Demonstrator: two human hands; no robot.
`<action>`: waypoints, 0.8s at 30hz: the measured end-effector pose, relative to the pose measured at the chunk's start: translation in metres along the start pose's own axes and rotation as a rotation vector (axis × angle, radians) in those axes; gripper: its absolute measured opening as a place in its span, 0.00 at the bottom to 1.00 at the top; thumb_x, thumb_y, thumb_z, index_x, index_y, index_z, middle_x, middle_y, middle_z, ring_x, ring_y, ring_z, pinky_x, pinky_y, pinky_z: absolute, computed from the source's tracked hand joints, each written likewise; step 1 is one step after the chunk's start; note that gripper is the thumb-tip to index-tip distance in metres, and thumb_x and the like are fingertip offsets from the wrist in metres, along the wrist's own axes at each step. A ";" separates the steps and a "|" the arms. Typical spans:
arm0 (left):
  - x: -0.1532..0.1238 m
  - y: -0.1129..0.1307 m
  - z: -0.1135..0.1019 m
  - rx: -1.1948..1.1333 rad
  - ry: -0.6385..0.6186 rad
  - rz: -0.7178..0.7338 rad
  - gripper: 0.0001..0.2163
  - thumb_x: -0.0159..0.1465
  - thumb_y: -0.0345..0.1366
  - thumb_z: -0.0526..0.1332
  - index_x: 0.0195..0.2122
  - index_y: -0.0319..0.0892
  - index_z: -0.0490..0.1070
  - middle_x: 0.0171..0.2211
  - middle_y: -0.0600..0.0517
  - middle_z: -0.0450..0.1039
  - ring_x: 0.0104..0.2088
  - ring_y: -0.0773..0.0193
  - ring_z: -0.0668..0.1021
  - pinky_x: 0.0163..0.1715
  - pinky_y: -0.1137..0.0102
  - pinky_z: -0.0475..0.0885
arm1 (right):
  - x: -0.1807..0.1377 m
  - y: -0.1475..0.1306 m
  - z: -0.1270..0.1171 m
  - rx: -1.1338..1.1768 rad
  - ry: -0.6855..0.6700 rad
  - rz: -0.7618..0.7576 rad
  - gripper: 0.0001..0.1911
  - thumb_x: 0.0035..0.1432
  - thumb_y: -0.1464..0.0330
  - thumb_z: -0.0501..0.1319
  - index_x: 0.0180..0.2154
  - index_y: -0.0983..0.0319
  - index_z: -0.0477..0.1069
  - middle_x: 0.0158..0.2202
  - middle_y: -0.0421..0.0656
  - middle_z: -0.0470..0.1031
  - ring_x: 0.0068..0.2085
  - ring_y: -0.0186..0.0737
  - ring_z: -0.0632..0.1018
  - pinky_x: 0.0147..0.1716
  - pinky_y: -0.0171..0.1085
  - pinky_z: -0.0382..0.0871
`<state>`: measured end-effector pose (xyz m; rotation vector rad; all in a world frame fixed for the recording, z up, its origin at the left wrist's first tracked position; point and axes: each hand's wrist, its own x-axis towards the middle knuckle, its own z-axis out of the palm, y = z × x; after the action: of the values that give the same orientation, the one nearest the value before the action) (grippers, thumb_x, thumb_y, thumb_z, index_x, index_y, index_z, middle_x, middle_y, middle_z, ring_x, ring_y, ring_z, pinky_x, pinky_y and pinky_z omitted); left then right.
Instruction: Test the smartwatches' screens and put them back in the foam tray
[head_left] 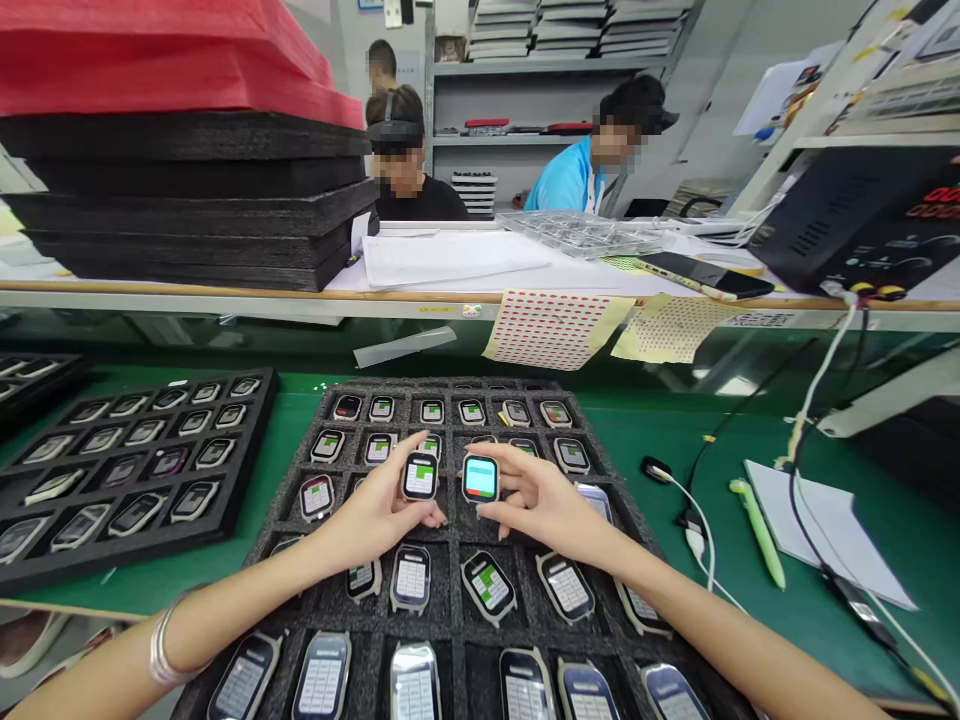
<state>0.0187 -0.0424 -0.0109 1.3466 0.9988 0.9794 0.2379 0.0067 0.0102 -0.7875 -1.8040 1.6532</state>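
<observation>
My left hand (379,512) pinches a small smartwatch body with a green-and-white lit screen (420,476), held upright above the black foam tray (296,495). My right hand (534,496) grips a second smartwatch body showing a teal screen (480,478) right beside the first. Both hover over the middle rows of the tray, whose pockets hold several more watch bodies with lit screens (411,578). A silver bangle (161,645) sits on my left wrist.
A second foam tray of watch bodies (124,465) lies at left on the green mat. A green pen (757,530), white paper (825,525) and cables (701,520) lie at right. Stacked black foam trays (187,190) and dotted sticker sheets (551,328) occupy the raised shelf. Two people sit behind it.
</observation>
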 end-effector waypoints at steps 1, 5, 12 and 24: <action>0.001 -0.002 -0.001 0.143 0.001 0.001 0.31 0.59 0.31 0.60 0.61 0.44 0.48 0.41 0.47 0.70 0.34 0.61 0.77 0.38 0.63 0.72 | 0.001 0.002 0.000 0.048 -0.021 0.015 0.29 0.50 0.71 0.67 0.54 0.61 0.61 0.45 0.46 0.70 0.42 0.42 0.74 0.23 0.29 0.75; 0.007 -0.008 -0.001 0.589 -0.014 0.043 0.21 0.56 0.30 0.61 0.50 0.42 0.61 0.38 0.50 0.70 0.33 0.59 0.74 0.34 0.65 0.71 | 0.003 0.008 0.002 0.131 -0.034 0.037 0.27 0.53 0.69 0.66 0.53 0.61 0.61 0.42 0.46 0.71 0.37 0.40 0.75 0.20 0.27 0.72; 0.009 -0.006 0.003 0.916 -0.057 0.135 0.21 0.58 0.34 0.60 0.52 0.40 0.59 0.47 0.43 0.65 0.48 0.51 0.71 0.46 0.57 0.69 | 0.001 0.008 -0.001 0.027 -0.090 -0.023 0.27 0.52 0.71 0.65 0.53 0.60 0.63 0.43 0.46 0.70 0.41 0.41 0.73 0.19 0.25 0.70; -0.041 0.085 0.010 0.211 -0.066 0.328 0.09 0.63 0.38 0.57 0.40 0.48 0.75 0.40 0.47 0.74 0.45 0.51 0.72 0.46 0.56 0.66 | 0.003 0.014 -0.003 -0.048 -0.057 -0.017 0.26 0.53 0.69 0.64 0.54 0.60 0.63 0.41 0.45 0.72 0.37 0.40 0.75 0.20 0.28 0.71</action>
<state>0.0173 -0.0851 0.0738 1.7466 0.8647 1.0861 0.2388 0.0113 -0.0039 -0.7505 -1.8913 1.6427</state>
